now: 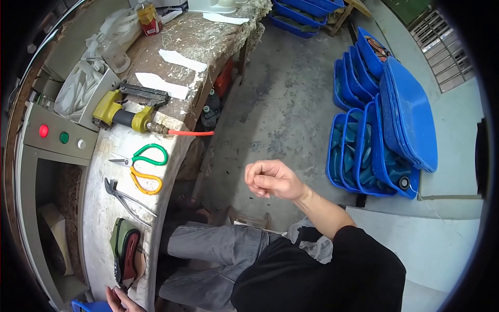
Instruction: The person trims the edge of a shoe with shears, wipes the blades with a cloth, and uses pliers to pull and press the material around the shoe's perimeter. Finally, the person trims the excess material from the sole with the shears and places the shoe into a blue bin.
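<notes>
My right hand [273, 179] is raised over the floor beside the bench, its fingers curled and pressed together; whether something thin is in them I cannot make out. At the bottom left edge, partly cut off, my left hand [123, 301] has its fingertips closed at the lower end of a green and dark red shoe upper [126, 249] on the bench. Above that lie pincers [127, 200] and scissors [136, 165] with one green and one orange handle. Farther up rests a yellow and black air stapler [125, 115] with an orange hose.
White shoe-shaped pieces [162, 86] lie along the worn bench [99, 208]. A control panel [62, 135] with a lit red button stands at its far side, near a white bin [86, 88]. Blue tubs [410, 114], several holding green pieces, stand on the floor at right.
</notes>
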`<action>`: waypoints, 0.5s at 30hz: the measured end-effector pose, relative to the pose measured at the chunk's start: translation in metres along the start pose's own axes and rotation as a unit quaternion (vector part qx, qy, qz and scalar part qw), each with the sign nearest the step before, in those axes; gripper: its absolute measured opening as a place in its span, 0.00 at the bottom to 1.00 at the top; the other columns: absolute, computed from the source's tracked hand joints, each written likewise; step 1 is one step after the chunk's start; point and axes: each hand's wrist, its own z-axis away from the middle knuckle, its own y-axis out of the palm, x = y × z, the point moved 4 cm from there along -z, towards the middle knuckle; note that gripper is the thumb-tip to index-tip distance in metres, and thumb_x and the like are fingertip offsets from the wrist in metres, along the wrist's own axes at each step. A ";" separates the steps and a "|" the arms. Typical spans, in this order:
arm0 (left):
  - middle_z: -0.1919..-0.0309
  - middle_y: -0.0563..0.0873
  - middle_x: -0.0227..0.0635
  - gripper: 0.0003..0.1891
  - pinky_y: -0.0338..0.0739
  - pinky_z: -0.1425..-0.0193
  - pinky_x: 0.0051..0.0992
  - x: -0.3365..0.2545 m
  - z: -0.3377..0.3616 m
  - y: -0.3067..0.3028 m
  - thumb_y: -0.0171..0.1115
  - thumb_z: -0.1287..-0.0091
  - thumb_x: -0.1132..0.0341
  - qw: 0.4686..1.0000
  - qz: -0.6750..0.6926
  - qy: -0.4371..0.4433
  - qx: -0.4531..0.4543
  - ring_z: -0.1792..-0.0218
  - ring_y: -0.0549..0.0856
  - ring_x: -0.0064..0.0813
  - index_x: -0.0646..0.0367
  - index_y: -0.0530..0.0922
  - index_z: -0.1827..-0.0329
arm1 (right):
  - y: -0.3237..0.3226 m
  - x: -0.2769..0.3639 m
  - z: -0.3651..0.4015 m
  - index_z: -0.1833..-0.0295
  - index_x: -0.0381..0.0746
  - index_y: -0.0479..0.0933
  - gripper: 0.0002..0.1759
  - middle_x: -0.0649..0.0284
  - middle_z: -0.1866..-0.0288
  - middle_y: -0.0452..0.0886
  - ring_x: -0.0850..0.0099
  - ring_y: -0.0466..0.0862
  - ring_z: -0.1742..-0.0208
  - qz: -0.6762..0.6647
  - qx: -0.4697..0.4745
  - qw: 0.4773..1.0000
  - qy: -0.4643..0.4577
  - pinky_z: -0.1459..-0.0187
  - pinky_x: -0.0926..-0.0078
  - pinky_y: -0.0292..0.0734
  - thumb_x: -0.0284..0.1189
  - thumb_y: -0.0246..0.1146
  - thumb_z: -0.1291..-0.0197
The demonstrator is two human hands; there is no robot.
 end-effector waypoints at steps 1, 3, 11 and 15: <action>0.56 0.95 0.49 0.16 0.89 0.52 0.31 -0.006 0.003 0.002 0.74 0.26 0.63 1.000 0.005 -0.007 0.009 0.57 0.94 0.42 0.69 0.90 0.45 | -0.001 -0.003 0.000 0.54 0.37 0.82 0.12 0.67 0.67 0.75 0.79 0.66 0.73 -0.046 0.023 0.998 0.021 0.74 0.83 0.60 0.33 0.61 0.18; 0.56 0.95 0.49 0.16 0.89 0.51 0.31 -0.029 0.016 0.016 0.74 0.26 0.63 1.000 0.027 -0.002 0.014 0.57 0.94 0.43 0.68 0.90 0.45 | -0.003 -0.008 -0.001 0.54 0.37 0.82 0.11 0.67 0.68 0.75 0.79 0.66 0.73 -0.107 0.057 0.992 0.029 0.74 0.83 0.59 0.32 0.61 0.18; 0.55 0.92 0.47 0.17 0.85 0.47 0.34 -0.216 0.125 0.151 0.70 0.35 0.76 0.880 0.265 0.035 0.393 0.56 0.89 0.39 0.71 0.87 0.44 | 0.011 -0.024 0.007 0.56 0.39 0.82 0.11 0.69 0.69 0.78 0.80 0.69 0.73 -0.243 0.127 0.961 0.030 0.73 0.86 0.60 0.32 0.62 0.18; 0.49 0.91 0.47 0.20 0.82 0.36 0.41 -0.278 0.167 0.217 0.75 0.42 0.77 0.806 0.360 0.121 0.454 0.44 0.87 0.47 0.68 0.87 0.45 | 0.011 -0.030 0.018 0.58 0.39 0.82 0.10 0.69 0.69 0.81 0.79 0.70 0.74 -0.122 0.060 0.990 0.045 0.73 0.85 0.62 0.32 0.67 0.21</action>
